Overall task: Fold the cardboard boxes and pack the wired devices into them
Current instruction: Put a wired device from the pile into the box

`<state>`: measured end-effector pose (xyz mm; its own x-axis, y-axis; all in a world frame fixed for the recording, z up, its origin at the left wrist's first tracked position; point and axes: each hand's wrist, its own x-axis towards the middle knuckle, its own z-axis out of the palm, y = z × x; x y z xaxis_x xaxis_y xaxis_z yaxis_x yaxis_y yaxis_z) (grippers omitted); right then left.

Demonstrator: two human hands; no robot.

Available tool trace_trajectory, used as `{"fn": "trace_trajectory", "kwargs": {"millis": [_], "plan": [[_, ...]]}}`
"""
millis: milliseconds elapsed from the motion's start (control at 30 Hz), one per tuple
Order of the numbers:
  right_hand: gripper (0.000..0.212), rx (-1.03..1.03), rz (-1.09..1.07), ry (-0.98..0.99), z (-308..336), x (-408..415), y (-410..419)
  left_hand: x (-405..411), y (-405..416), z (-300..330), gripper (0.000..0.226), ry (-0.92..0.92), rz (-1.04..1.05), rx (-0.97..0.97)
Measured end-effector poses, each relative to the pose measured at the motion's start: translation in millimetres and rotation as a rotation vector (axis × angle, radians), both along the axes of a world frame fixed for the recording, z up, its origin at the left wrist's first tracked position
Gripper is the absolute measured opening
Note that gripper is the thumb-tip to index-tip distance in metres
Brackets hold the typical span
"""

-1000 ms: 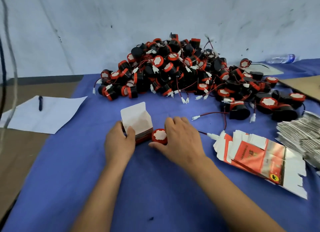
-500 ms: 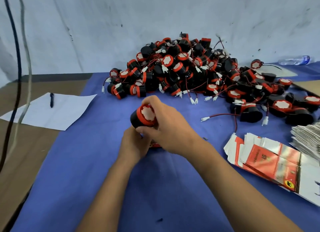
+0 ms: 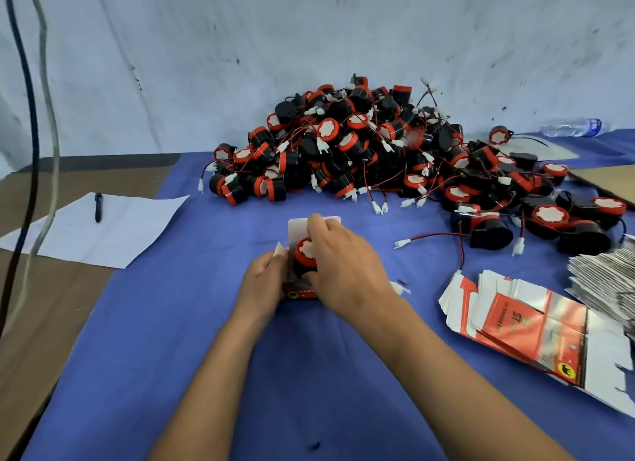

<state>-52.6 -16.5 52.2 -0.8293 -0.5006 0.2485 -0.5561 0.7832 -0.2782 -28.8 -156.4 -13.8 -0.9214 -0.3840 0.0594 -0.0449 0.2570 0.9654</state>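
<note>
**One device going into its box, a heap left to pack**

The job looks to be at an early stage. A single folded box stands on the blue cloth of the table, near the middle of its front half, its white top flap upright and open at the back. One wired device, black-bodied with a red rim and white face, sits in the mouth of that box, partly in and not yet seated; the flap is not closed. No finished, closed box shows anywhere in view.

What is left is large: a heap of devices with red wires and white plugs lies along the far edge of the table and spills toward the far right corner. A stack of flat unfolded boxes lies near the right edge, with a pile of folded paper leaflets just beyond it at that edge.

The right hand is curled over the device from the right, fingers wrapped round its top and side, apparently pressing it down into the box. The left hand grips the box's left side, fingers curled against the wall, with a small white side flap sticking up just above them.

On the bare brown worktop beyond the cloth's left edge lies a white sheet of paper with a pen on it. A plastic bottle lies at the far right edge.
</note>
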Motion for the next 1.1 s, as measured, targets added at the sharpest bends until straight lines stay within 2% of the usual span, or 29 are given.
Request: {"fn": "trace_trajectory", "kwargs": {"millis": [167,267,367,467,600,633,700,767,833,900,1000,1100], "plan": [[0.015,0.129,0.052,0.102,-8.1,8.2,-1.5,-1.7,7.5,-2.4,0.024,0.04,0.045,-0.091],[0.011,0.193,0.077,0.126,-7.4,11.8,2.4,-2.5,9.7,-6.0,0.015,0.017,0.077,-0.161],[0.024,0.224,-0.043,0.107,2.2,14.7,9.0,-5.8,10.3,-8.8,0.012,-0.011,0.132,-0.192],[0.028,0.166,-0.194,0.029,16.4,16.3,23.0,-5.9,10.6,-6.8,0.016,0.005,0.113,-0.127],[0.017,-0.01,-0.115,0.021,29.0,13.0,18.3,-6.2,13.5,-5.0,0.003,0.035,0.08,-0.065],[0.016,-0.05,-0.071,0.021,30.2,13.3,11.6,-6.1,15.6,-4.0,0.009,0.037,0.066,-0.037],[0.029,-0.092,-0.031,0.052,24.9,12.5,0.7,-6.9,19.9,-1.8,0.02,0.024,0.044,-0.01],[0.033,-0.099,-0.057,0.094,14.0,8.4,-1.6,-8.2,21.1,-1.1,0.014,0.006,0.045,0.006],[0.019,-0.101,-0.098,0.115,1.6,2.4,1.2,-8.7,21.0,-1.1,0.007,0.002,0.057,0.029],[0.009,-0.11,-0.131,0.088,-6.4,-0.1,3.1,-9.7,21.8,-2.0,0.016,0.002,0.057,0.039],[0.017,-0.153,-0.107,0.067,-12.2,0.8,-1.9,-10.0,23.2,-1.0,0.033,-0.013,0.049,0.058],[0.037,-0.171,-0.109,0.061,-16.1,0.1,-4.6,-10.3,23.7,-1.4,0.035,-0.009,0.038,0.068]]}}
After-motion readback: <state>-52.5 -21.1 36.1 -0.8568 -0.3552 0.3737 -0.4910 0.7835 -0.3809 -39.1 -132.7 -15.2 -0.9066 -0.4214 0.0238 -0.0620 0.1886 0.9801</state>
